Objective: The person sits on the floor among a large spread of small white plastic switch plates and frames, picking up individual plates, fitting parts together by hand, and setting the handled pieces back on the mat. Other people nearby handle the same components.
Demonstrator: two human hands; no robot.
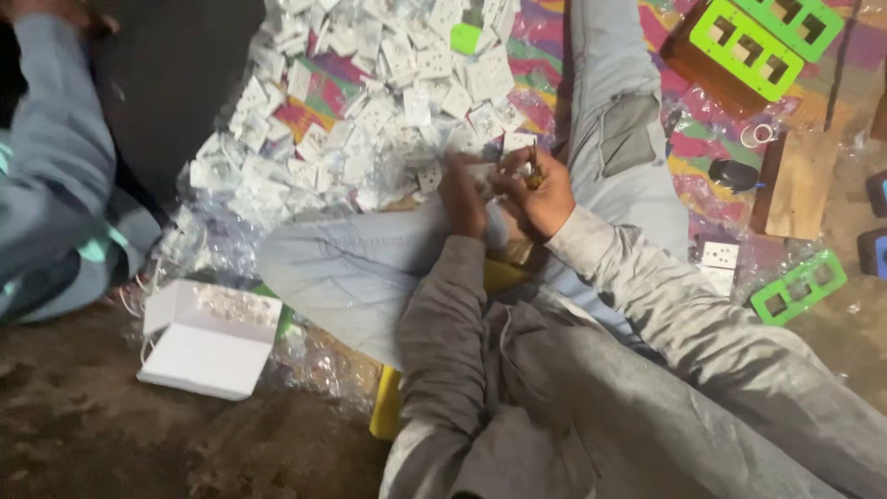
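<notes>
White socket plate (480, 173): clamped in left hand (462, 196), over the knee (370, 263). Screwdriver (534, 173): gripped in right hand (545, 194), touching the plate. Pile of plates (370, 111): just beyond the knee.

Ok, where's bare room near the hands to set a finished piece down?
Bare dirt floor lies left of the white box, below the other person's sleeve. A smaller free patch of the mat sits right of the knee, above the lone white plate. Ahead of the left hand and right hand, the pile is crowded.
</notes>
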